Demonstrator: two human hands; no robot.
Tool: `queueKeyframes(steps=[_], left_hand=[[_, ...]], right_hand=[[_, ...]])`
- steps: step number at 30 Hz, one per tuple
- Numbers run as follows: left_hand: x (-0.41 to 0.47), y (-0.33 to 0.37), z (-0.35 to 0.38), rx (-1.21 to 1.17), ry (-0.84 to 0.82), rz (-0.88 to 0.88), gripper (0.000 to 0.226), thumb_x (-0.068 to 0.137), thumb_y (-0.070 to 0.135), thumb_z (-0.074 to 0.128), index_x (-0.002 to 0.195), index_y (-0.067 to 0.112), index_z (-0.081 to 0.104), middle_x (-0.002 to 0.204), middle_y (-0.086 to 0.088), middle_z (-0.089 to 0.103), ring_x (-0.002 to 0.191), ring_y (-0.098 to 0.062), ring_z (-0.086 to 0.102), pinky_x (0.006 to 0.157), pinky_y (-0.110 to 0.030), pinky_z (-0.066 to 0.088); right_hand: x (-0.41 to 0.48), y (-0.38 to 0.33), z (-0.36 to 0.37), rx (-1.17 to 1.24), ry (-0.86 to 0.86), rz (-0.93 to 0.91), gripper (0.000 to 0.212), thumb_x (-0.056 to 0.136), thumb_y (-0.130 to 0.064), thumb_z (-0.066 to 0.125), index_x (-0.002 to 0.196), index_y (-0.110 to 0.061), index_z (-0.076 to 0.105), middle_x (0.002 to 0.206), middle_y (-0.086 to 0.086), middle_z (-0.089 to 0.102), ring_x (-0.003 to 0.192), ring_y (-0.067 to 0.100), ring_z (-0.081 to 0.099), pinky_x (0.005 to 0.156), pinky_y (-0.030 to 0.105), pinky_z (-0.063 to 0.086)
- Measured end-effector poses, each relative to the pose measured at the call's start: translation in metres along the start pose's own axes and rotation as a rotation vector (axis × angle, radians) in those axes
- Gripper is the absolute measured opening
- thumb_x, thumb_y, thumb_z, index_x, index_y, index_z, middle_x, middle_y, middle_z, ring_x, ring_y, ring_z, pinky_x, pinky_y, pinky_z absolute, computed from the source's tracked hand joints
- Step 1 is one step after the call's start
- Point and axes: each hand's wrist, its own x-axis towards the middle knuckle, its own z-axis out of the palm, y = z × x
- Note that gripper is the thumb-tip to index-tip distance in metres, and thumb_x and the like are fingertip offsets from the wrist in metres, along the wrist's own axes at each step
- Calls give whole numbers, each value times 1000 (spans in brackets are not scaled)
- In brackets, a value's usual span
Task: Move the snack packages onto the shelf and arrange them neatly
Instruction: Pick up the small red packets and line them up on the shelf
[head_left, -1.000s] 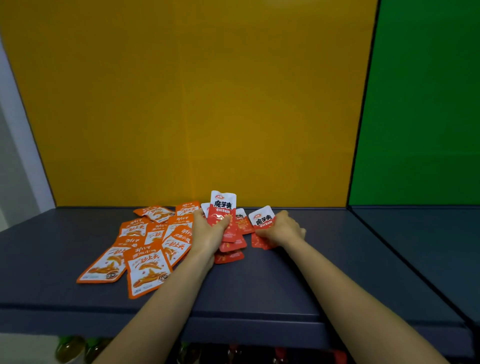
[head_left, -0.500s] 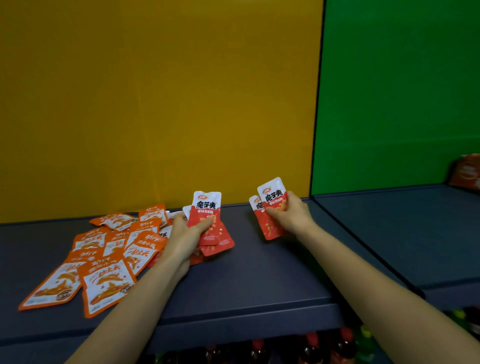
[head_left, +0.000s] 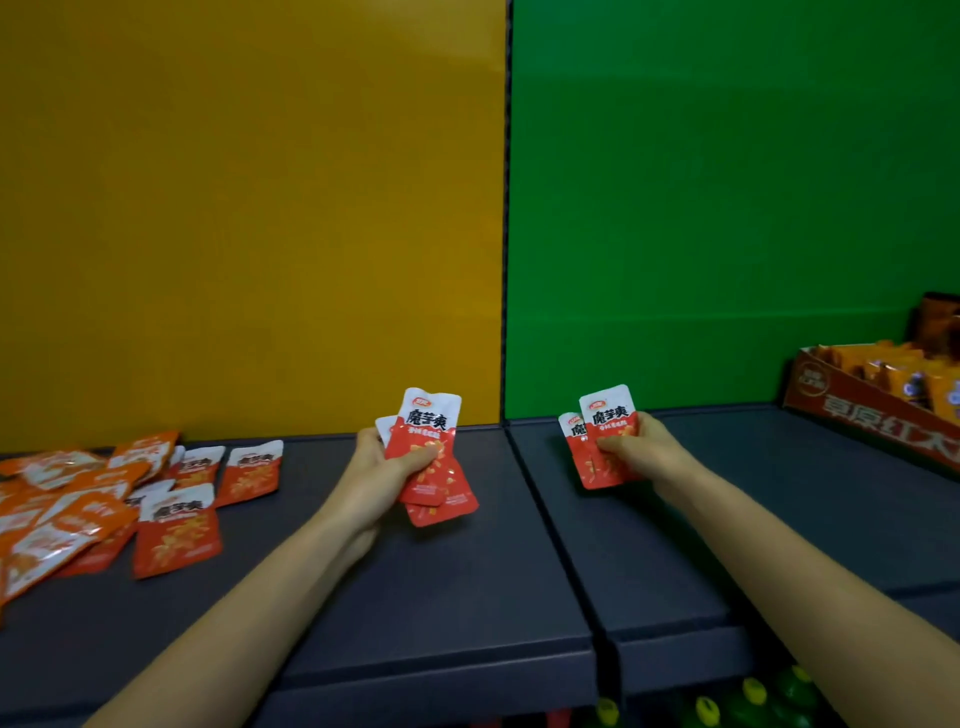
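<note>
Left hand gripping left packs; right hand pinching 2 right packs. Long axes pointing up; hands flanking seam of shelf.

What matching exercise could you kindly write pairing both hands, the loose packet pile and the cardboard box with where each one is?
Column one:
1. left hand
2. right hand
3. loose packet pile
4. cardboard box

Column two:
A. stands far right on the shelf
B. lies far left on the shelf
C. grips red packets before the yellow wall
D. grips red packets before the green wall

Pairs: 1-C, 2-D, 3-B, 4-A.
</note>
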Motion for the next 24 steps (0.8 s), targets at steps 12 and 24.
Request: queueKeyframes(steps=[12,24], left_hand=[[55,-6,138,20,199,24,39,87,11,63,111,12,32,106,-8,57,89,-20,60,73,-31,49],[79,-22,119,67,292,-12,41,86,11,64,110,13,31,92,-2,57,78,-14,60,64,-29,50]], right_hand=[[54,24,-27,-207,-22,-62,28,82,-14,60,110,-14,56,117,10,63,104,28,60,92,35,47],[74,15,15,-302,29,-91,41,87,-18,58,120,-4,38,124,18,57,115,37,53,89,37,43]])
